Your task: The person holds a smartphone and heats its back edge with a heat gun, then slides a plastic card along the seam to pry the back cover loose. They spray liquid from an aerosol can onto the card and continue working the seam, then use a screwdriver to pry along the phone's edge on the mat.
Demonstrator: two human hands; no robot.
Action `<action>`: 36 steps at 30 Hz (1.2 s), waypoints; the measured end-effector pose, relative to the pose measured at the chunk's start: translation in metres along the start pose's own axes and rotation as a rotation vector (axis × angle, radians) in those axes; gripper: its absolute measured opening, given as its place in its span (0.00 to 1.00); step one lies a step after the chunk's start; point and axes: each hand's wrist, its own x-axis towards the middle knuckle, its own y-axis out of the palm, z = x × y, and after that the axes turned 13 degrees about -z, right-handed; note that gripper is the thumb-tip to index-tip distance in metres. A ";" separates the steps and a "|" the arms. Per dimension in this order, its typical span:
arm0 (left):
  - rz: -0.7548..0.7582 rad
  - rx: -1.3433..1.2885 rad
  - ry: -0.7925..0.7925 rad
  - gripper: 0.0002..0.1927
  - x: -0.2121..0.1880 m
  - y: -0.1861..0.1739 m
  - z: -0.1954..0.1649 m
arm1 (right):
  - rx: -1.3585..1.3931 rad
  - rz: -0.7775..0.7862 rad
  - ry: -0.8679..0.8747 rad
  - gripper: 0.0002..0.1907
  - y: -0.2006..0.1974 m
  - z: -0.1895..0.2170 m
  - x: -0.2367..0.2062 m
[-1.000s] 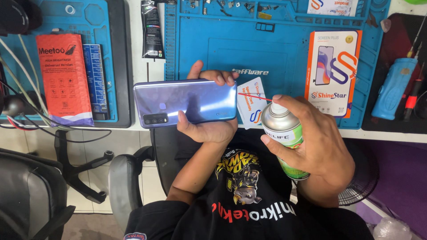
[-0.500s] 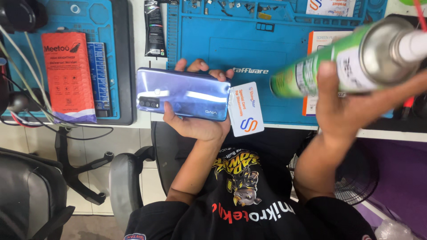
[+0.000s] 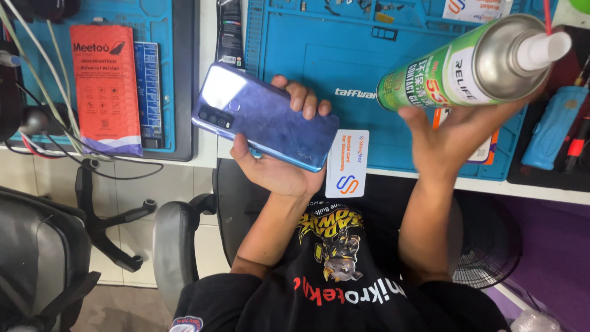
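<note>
phone [image 3: 264, 117] sits in my left hand [image 3: 276, 166], grip pressed around its edges, glossy blue back up, camera cluster toward nine o'clock. at three o'clock from it, my right hand [image 3: 458, 132] has its grip wrapped under a green spray can [image 3: 461, 64], tipped sideways, white nozzle toward three o'clock. beneath both lies the blue mat [image 3: 344, 61] on the table [image 3: 209, 150]; a white card [image 3: 347, 163] hangs at the table's edge, just beside the phone at four o'clock.

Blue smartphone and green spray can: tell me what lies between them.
In the head view, between the blue smartphone and the green spray can lies bare blue work mat; a white card sits lower, beside the phone.
</note>
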 end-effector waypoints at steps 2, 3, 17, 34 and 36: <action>0.004 0.008 0.021 0.37 0.002 0.002 0.002 | 0.012 -0.120 0.108 0.53 -0.002 0.018 -0.022; 0.008 0.014 0.025 0.37 0.002 0.002 0.002 | -0.005 -0.188 0.161 0.49 -0.003 0.032 -0.035; -0.101 0.219 -0.186 0.47 -0.010 0.013 0.001 | 0.010 0.688 -0.307 0.14 0.010 0.122 0.019; -0.162 0.216 -0.342 0.49 -0.009 0.015 0.004 | -0.024 0.798 -0.667 0.12 0.007 0.115 0.033; -0.168 0.229 -0.339 0.49 -0.009 0.016 0.004 | -0.032 0.793 -0.694 0.12 0.007 0.116 0.032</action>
